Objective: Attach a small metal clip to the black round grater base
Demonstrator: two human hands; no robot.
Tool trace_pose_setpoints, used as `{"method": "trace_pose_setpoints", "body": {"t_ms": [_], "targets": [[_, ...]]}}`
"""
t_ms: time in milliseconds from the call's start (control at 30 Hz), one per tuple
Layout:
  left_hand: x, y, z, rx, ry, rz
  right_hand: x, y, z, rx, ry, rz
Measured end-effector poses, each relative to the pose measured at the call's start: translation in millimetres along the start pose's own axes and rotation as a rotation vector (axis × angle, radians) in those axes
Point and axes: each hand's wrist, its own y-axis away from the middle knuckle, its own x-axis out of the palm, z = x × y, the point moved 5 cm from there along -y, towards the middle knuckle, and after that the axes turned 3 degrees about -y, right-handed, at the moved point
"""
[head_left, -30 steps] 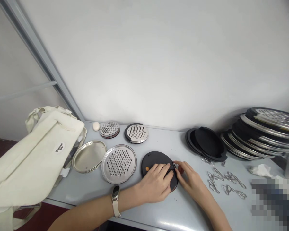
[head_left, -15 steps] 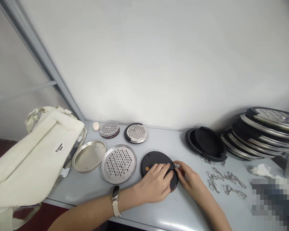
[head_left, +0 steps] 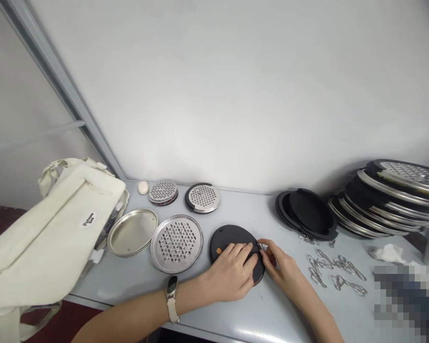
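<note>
On the table before me lies a black round plastic base [head_left: 232, 233] with an orange spot on its face. My left hand [head_left: 232, 271] holds it down, fingers close together and bent over its top; the palm hides much of the lower part. At the base's right edge, my right hand [head_left: 277, 262] pinches a tiny dark or metal piece between thumb and forefinger, too small to make out. Several bent wire clips [head_left: 334, 267] are scattered to the right of this hand. A round metal grater disc [head_left: 177, 244] rests left of the base.
Behind stand a black-edged grater [head_left: 203, 196], a smaller grater stack [head_left: 163, 191] and a round pinkish object [head_left: 143, 187]. Plain metal discs [head_left: 134, 231] lie beside a cream bag [head_left: 53, 238]. Black bases [head_left: 309, 214] and a tall grater stack [head_left: 393, 200] occupy the right.
</note>
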Motion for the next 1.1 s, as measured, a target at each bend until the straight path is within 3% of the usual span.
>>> {"method": "trace_pose_setpoints", "body": {"t_ms": [1100], "targets": [[-0.9, -0.6, -0.2, 0.002, 0.004, 0.001, -1.2, 0.6, 1.5, -0.011, 0.010, -0.023]]}}
